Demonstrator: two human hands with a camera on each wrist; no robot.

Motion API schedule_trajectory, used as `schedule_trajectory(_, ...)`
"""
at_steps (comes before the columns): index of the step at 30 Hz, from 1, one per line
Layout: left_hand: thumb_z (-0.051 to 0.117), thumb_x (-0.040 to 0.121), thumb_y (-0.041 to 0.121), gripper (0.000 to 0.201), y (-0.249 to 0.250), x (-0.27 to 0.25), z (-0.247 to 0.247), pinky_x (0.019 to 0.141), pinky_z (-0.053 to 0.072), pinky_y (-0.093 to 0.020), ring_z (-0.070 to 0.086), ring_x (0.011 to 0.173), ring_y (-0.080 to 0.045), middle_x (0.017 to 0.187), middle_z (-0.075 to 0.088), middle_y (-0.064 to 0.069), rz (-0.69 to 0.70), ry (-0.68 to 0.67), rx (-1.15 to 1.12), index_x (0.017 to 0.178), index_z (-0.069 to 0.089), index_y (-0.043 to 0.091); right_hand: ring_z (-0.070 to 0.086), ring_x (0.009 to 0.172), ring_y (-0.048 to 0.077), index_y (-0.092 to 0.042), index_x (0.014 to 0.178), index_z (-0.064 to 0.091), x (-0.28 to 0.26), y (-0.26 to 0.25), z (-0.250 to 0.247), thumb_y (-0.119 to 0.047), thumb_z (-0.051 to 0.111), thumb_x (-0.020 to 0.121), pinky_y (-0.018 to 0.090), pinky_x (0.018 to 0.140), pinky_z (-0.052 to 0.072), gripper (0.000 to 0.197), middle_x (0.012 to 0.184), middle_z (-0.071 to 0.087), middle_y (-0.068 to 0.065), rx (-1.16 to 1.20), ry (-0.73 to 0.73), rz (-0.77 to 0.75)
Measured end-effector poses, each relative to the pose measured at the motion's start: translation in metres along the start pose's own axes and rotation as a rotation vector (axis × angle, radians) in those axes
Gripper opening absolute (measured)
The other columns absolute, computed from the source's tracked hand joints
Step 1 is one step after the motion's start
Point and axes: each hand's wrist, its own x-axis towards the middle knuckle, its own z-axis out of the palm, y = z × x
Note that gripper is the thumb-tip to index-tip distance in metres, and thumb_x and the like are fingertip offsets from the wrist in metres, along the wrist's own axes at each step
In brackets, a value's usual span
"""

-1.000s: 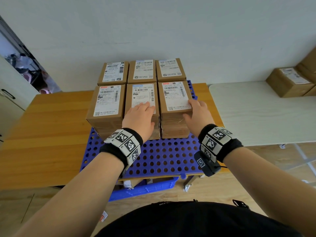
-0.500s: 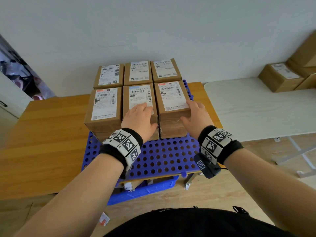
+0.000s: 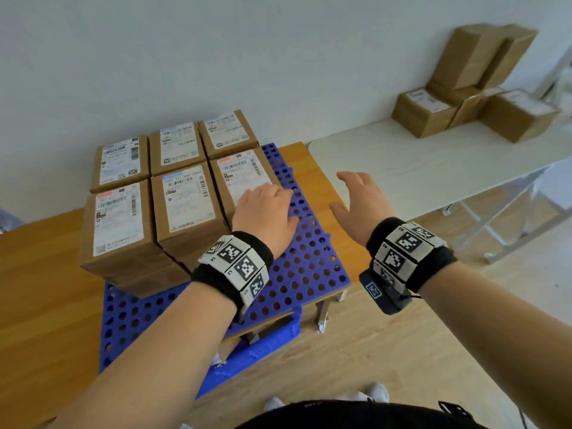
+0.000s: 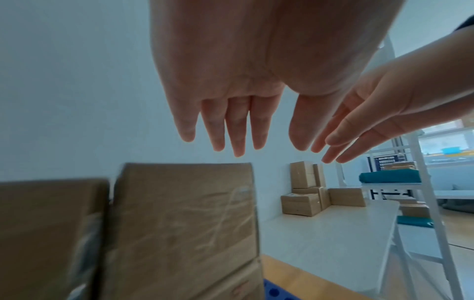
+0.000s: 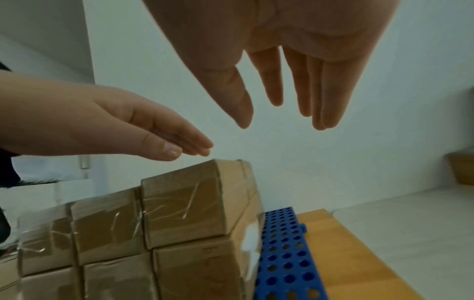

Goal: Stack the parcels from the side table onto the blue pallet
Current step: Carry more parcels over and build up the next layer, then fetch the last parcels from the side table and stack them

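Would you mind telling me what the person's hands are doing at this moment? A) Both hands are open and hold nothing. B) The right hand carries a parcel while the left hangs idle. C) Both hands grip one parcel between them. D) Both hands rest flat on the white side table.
A: the left hand and the right hand both show straight, spread fingers in the air beside the parcels on the blue pallet, with nothing in them.

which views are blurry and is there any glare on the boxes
Left wrist view: the near parcels are smeared with motion blur. Right wrist view: tape on the parcels glints, with a white glare patch. Head view: mostly sharp, though the parcels on the side table look soft.
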Motion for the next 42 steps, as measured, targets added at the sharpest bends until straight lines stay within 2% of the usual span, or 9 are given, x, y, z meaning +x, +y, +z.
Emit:
schedule_trajectory(3, 0.05, 0.093, 0.036, 0.044, 0.035, 0.022, 0.001, 0.108, 0.033, -0.037, 0.046, 0.122, -0.021, 0.132, 0.052, -0.001, 0.04, -0.015, 0.017, 0.133, 0.048, 0.018, 0.042, 0.128, 0.023, -0.013, 0.136, 0.043, -0.001, 0.034, -0.026, -0.023, 0.051, 0.093, 0.03, 0.103, 0.034, 0.045, 0.141, 0.04, 0.007, -0.045, -0.006, 0.024)
schedule_trajectory(6, 0.049, 0.094, 0.036, 0.048, 0.085, 0.048, 0.003, 0.11, 0.027, -0.038, 0.044, 0.127, -0.021, 0.137, 0.049, -0.002, 0.077, -0.022, 0.0, 0.139, 0.043, 0.019, 0.044, 0.125, 0.023, -0.014, 0.13, 0.05, 0.001, 0.077, -0.062, -0.025, 0.051, 0.094, 0.031, 0.101, 0.035, 0.038, 0.137, 0.044, 0.006, -0.08, -0.001, 0.05)
schedule_trajectory(10, 0.046, 0.095, 0.037, 0.05, 0.16, 0.085, 0.01, 0.103, 0.034, -0.034, 0.044, 0.127, -0.022, 0.141, 0.046, -0.004, 0.142, -0.033, 0.008, 0.141, 0.04, 0.019, 0.046, 0.122, 0.023, -0.015, 0.127, 0.053, 0.004, 0.138, -0.111, -0.027, 0.05, 0.094, 0.031, 0.101, 0.036, 0.036, 0.134, 0.048, 0.005, -0.108, 0.04, 0.098)
schedule_trajectory(14, 0.045, 0.096, 0.038, 0.048, 0.223, 0.121, 0.016, 0.104, 0.034, -0.035, 0.045, 0.126, -0.022, 0.139, 0.049, -0.003, 0.201, -0.041, -0.007, 0.139, 0.042, 0.019, 0.049, 0.118, 0.023, -0.016, 0.125, 0.055, 0.006, 0.193, -0.152, -0.028, 0.051, 0.093, 0.033, 0.098, 0.039, 0.034, 0.132, 0.049, 0.005, -0.102, 0.076, 0.156)
schedule_trajectory(21, 0.043, 0.096, 0.038, 0.046, 0.296, 0.183, 0.03, 0.104, 0.034, -0.035, 0.045, 0.126, -0.022, 0.139, 0.049, -0.003, 0.283, -0.118, -0.033, 0.139, 0.043, 0.02, 0.052, 0.113, 0.02, -0.019, 0.121, 0.058, 0.025, 0.266, -0.188, -0.029, 0.051, 0.093, 0.032, 0.094, 0.044, 0.031, 0.129, 0.051, 0.002, -0.069, 0.104, 0.285)
schedule_trajectory(25, 0.044, 0.096, 0.037, 0.046, 0.321, 0.232, 0.043, 0.103, 0.037, -0.036, 0.047, 0.124, -0.023, 0.137, 0.05, -0.004, 0.322, -0.132, -0.044, 0.138, 0.044, 0.019, 0.054, 0.108, 0.02, -0.018, 0.121, 0.058, 0.057, 0.299, -0.201, -0.029, 0.051, 0.093, 0.032, 0.093, 0.046, 0.031, 0.128, 0.052, 0.002, -0.065, 0.101, 0.306)
schedule_trajectory(30, 0.044, 0.096, 0.037, 0.045, 0.348, 0.308, 0.059, 0.101, 0.038, -0.036, 0.048, 0.122, -0.023, 0.137, 0.05, -0.003, 0.38, -0.126, -0.072, 0.137, 0.046, 0.02, 0.051, 0.115, 0.02, -0.019, 0.122, 0.056, 0.115, 0.341, -0.221, -0.03, 0.05, 0.093, 0.034, 0.097, 0.044, 0.031, 0.131, 0.049, 0.001, -0.113, 0.102, 0.362)
schedule_trajectory(35, 0.043, 0.096, 0.037, 0.04, 0.379, 0.376, 0.072, 0.096, 0.042, -0.038, 0.052, 0.115, -0.025, 0.128, 0.056, -0.006, 0.421, -0.184, -0.044, 0.127, 0.054, 0.016, 0.05, 0.117, 0.019, -0.021, 0.122, 0.056, 0.166, 0.386, -0.241, -0.029, 0.051, 0.093, 0.035, 0.098, 0.044, 0.031, 0.132, 0.049, 0.0, -0.127, 0.09, 0.427)
schedule_trajectory(42, 0.044, 0.095, 0.039, 0.041, 0.436, 0.461, 0.105, 0.097, 0.041, -0.039, 0.053, 0.115, -0.024, 0.129, 0.054, -0.006, 0.443, -0.278, -0.011, 0.129, 0.052, 0.016, 0.048, 0.12, 0.021, -0.022, 0.127, 0.053, 0.234, 0.467, -0.262, -0.027, 0.054, 0.091, 0.034, 0.099, 0.043, 0.037, 0.134, 0.047, 0.001, -0.123, 0.033, 0.48)
